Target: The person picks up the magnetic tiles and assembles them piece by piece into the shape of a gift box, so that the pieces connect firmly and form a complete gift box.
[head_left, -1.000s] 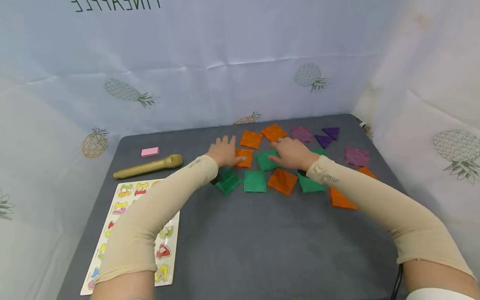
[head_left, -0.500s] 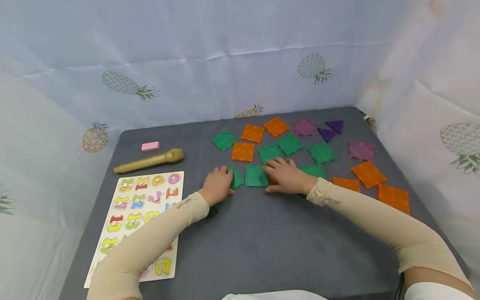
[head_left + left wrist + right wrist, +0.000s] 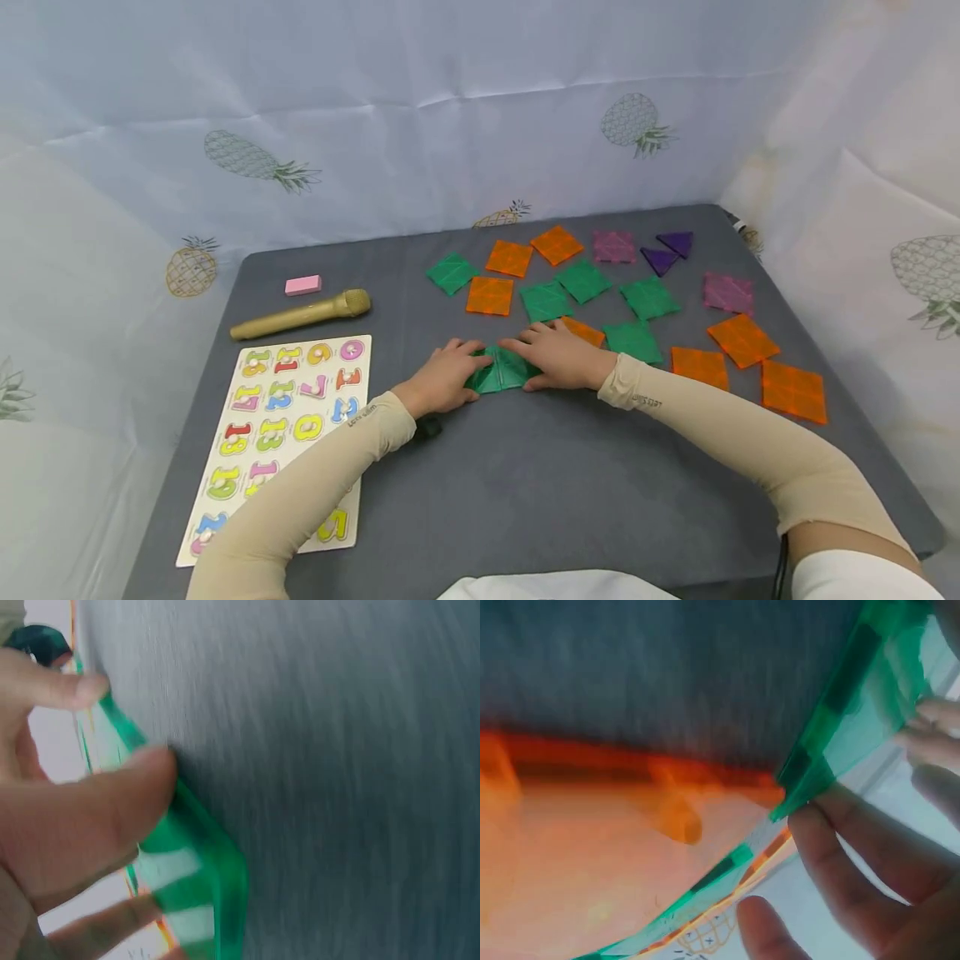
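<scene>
Two see-through green square tiles meet edge to edge near the middle of the table in the head view. My left hand point(image 3: 441, 379) grips the left green tile point(image 3: 486, 381) by its outer side, thumb at the near edge. The right green tile point(image 3: 512, 368) is held along its right side by my right hand point(image 3: 561, 358). In the left wrist view, thumb and fingers lie along the edges of a green tile point(image 3: 225, 877). The right wrist view shows fingertips at a corner of a green tile point(image 3: 844, 705), beside an orange tile point(image 3: 592, 776).
Several orange tiles point(image 3: 490, 296) and green tiles point(image 3: 649, 297) lie behind and to the right. Pink-purple squares point(image 3: 727, 293) and dark purple triangles point(image 3: 659, 261) are farther back. A gold microphone point(image 3: 300, 315), a pink block point(image 3: 303, 285) and a number puzzle board point(image 3: 288, 392) occupy the left.
Both hands have come back toward the body from the far tiles, then closed in on two green tiles. The left green tile has moved right, against the other.
</scene>
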`<act>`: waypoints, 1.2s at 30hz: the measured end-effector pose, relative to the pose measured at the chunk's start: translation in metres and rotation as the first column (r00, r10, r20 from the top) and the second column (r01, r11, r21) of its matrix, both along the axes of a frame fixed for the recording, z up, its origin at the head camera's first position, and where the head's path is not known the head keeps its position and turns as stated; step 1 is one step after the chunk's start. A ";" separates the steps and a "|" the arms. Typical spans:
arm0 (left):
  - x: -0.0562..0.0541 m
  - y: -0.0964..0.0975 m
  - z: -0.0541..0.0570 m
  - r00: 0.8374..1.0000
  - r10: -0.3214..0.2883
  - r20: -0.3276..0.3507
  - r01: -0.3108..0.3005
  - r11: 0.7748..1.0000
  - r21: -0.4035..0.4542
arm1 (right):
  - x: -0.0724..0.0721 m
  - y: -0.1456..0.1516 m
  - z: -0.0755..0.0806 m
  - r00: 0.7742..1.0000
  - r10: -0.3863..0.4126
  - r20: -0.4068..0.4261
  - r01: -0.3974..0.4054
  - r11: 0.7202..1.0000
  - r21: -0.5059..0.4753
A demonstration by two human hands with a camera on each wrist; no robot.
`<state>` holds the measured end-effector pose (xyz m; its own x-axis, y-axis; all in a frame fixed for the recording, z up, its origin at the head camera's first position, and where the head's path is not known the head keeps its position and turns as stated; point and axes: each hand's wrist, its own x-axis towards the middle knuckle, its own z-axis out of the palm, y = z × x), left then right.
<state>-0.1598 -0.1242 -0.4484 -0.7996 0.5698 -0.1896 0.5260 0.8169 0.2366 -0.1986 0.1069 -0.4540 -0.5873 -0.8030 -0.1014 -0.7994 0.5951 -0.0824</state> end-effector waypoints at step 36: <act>-0.113 0.012 0.013 0.995 0.035 -0.090 -0.038 0.999 -0.036 | -0.023 0.065 0.016 0.931 -0.341 0.133 0.345 0.939 -0.008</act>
